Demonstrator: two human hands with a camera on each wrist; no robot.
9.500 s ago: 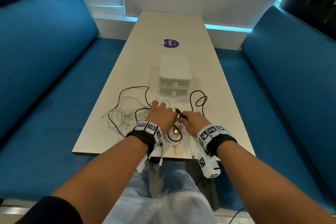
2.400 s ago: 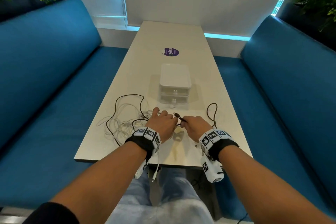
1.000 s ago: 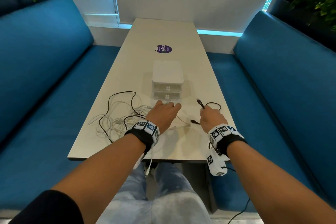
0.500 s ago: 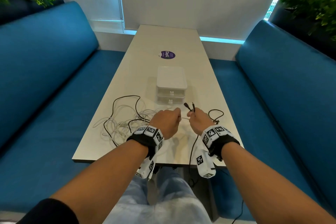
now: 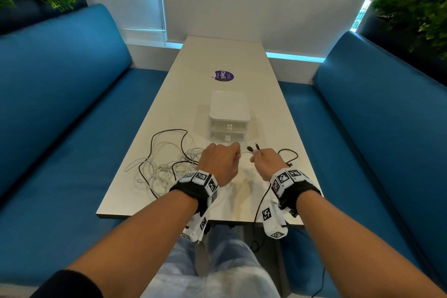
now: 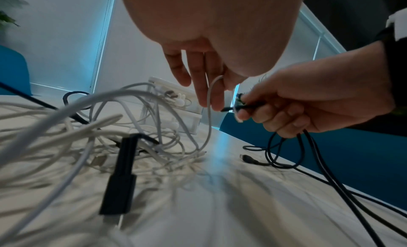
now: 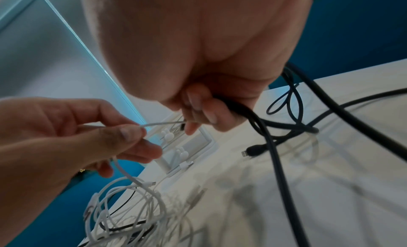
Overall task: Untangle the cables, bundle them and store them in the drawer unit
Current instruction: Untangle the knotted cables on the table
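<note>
A long pale table (image 5: pixel 212 55) stood between two blue benches (image 5: pixel 60 104), with a white drawer unit (image 5: pixel 228 116) at its centre, both drawers closed. A tangle of white cables (image 5: pixel 159 164) and one black strand lay on the near left of the table. The left hand (image 5: pixel 219 163) pinched a white cable (image 7: pixel 163 123) between thumb and fingertips, above the table just before the unit. The right hand (image 5: pixel 266 162), close beside it, had its fingers curled around a black cable (image 7: pixel 270 146), whose loops trailed onto the table and over its near edge.
</note>
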